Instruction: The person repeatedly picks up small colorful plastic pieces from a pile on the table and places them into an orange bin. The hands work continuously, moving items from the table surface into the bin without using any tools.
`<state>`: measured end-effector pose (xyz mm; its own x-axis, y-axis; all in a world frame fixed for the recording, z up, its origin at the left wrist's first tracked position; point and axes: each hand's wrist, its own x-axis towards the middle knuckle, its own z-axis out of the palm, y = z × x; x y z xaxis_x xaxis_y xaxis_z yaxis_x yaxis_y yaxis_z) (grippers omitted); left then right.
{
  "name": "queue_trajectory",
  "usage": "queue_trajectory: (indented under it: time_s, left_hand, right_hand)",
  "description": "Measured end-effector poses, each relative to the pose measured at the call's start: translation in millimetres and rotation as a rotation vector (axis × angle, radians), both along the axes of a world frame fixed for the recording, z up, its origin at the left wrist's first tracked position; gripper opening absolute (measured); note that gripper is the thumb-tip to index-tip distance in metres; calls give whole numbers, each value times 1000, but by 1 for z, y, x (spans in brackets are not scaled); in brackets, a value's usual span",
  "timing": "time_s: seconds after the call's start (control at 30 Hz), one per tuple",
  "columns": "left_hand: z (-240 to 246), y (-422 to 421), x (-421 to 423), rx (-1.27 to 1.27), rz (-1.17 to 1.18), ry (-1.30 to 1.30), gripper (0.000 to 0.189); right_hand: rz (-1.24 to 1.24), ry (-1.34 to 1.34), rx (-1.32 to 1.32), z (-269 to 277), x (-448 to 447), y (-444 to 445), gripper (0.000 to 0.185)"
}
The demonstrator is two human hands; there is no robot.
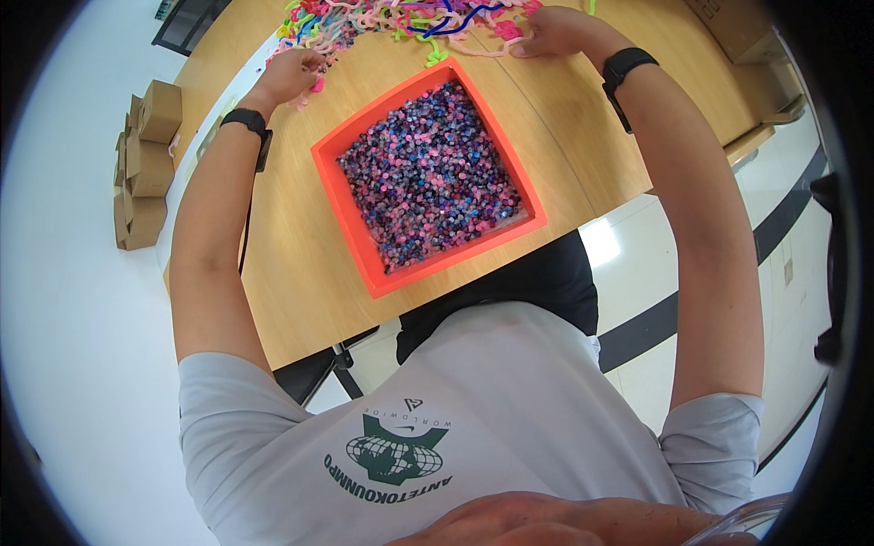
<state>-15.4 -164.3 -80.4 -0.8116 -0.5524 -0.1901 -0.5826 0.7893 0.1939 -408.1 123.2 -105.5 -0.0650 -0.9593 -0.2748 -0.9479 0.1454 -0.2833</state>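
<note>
An orange square tray (349,233) full of small beads (430,170) in pink, blue, black and clear lies on the wooden table in front of me. Beyond it, at the top of the view, is a tangled pile of colourful fuzzy pipe cleaners (382,15). My left hand (290,74) is at the pile's left end, its fingers curled next to a bright pink piece; whether it grips anything is unclear. My right hand (550,33) rests at the pile's right end, its fingertips by a pale pink strand and a pink knotted piece (508,29). A green knotted piece (435,53) touches the tray's far corner.
Folded cardboard boxes (147,164) stand at the left beyond the table (293,273). Another cardboard box (730,27) sits at the far right of the tabletop. A dark-framed object (188,27) is at the upper left. The table's near edge runs just before my body.
</note>
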Motion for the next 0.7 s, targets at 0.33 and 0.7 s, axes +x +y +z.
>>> queue_trajectory:
  time_s: [0.33, 0.7]
  left_hand:
    - [-7, -10, -13, 11, -90, 44, 31]
    - [-9, -6, -30, 9, -127, 10, 19]
  right_hand:
    - [-92, 39, 30, -9, -2, -5, 76]
    - [-76, 15, 73, 2, 3, -2, 70]
